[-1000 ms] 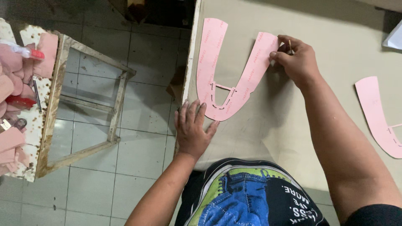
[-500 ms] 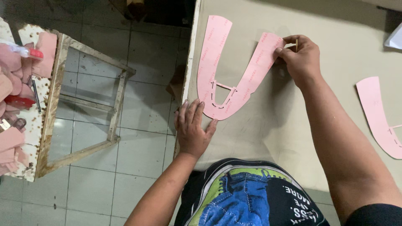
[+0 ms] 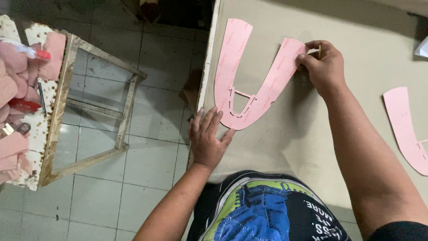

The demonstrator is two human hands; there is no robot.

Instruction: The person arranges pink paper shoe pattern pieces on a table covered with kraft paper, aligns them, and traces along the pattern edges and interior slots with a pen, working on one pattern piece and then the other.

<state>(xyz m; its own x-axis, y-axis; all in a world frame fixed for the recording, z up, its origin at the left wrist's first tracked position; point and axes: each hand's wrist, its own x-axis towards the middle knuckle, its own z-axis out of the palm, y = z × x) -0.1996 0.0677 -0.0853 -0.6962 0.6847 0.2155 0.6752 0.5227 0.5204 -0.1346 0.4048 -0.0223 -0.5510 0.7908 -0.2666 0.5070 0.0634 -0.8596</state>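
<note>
Head view looks straight down at a beige worktable (image 3: 356,27) where a pink U-shaped pattern piece (image 3: 249,89) lies flat, its curved base near the table's left edge and its two arms running away from me. My left hand (image 3: 207,140) rests palm down with fingers spread, fingertips pressing the curved base of the piece just beside the table edge. My right hand (image 3: 323,64) sits at the tip of the right-hand arm of the U, fingers curled together and pinched on a thin stick-like tool (image 3: 319,50), probably a pencil or scribe, though only a sliver of it shows and I cannot tell which. I judge the piece to be thin card or stiff sheet: very light, flat, easy to slide on the smooth top, likely to bend or crease at the narrow bridge and the slots cut near its base. Best held by pressing flat on the wide base or the arm ends, not by lifting one arm. A second pink piece (image 3: 405,129) lies well apart to the right, cut off by the frame. At far left a rusty metal stand (image 3: 58,111) carries pink offcuts (image 3: 13,71) and small tools I cannot make out.
</note>
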